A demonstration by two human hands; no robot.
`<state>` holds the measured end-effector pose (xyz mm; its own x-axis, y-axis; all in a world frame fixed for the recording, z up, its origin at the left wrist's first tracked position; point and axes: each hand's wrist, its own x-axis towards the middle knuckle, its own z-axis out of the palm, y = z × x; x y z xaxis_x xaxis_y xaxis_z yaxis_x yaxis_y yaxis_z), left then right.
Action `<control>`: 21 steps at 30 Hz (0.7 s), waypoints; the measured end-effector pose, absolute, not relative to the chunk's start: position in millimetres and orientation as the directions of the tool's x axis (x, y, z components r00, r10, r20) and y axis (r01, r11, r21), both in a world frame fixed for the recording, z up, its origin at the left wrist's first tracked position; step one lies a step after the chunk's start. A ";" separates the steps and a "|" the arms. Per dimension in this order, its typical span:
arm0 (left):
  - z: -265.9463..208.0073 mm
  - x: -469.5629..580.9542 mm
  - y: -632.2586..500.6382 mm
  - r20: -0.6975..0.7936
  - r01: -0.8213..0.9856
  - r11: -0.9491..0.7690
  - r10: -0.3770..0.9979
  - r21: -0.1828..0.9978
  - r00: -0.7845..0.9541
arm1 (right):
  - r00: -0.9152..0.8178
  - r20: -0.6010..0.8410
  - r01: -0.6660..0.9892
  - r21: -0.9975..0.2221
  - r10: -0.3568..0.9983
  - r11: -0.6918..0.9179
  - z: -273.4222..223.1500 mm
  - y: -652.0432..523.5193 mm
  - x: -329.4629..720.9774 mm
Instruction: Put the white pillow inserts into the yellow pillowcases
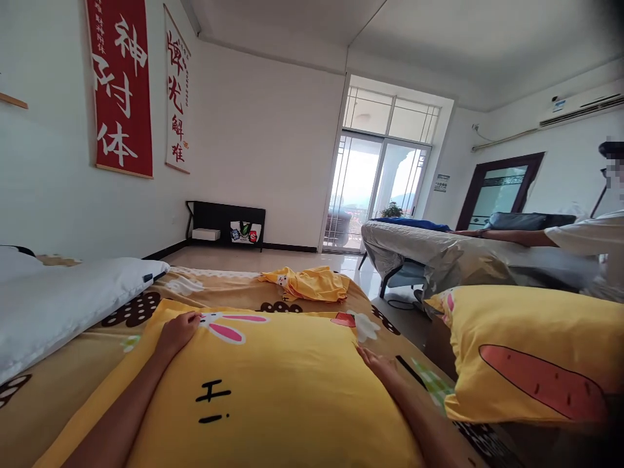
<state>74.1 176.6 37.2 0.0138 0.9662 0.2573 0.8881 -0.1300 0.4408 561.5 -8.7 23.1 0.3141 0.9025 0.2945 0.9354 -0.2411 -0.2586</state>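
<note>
A plump yellow pillow (292,390) lies flat in front of me, printed with a white-and-pink rabbit and the black letters "Hi". My left hand (179,333) is closed on its far left edge, beside the rabbit's head. At the right side, my right hand (377,365) holds the pillow's edge, its fingertips partly hidden against the fabric. Beyond the pillow, a crumpled yellow pillowcase (316,284) rests on the brown patterned bedspread (238,286). A second yellow pillow with a carrot print (536,354) is off to the right, apart from my hands.
A white pillow (88,292) lies on the left. At the right, another person's arm (521,238) reaches over a plastic-covered table (419,244) with blue cloth (409,223) on it. A black low shelf (214,218) stands by the far wall, near glass doors (375,175).
</note>
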 end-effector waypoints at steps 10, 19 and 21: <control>35.3 70.7 171.6 0.245 0.914 -0.154 0.968 0.376 0.062 | 0.071 0.334 0.993 -0.117 0.940 -0.033 109.2 35.6 453.6; 32.5 67.6 174.5 0.257 0.911 -0.167 0.964 0.377 0.070 | 0.043 0.192 0.966 -0.258 0.981 0.009 45.8 34.6 416.0; 34.2 67.9 174.8 0.257 0.909 -0.164 0.964 0.383 0.066 | 0.043 0.180 0.960 -0.280 0.983 0.010 48.3 35.2 421.3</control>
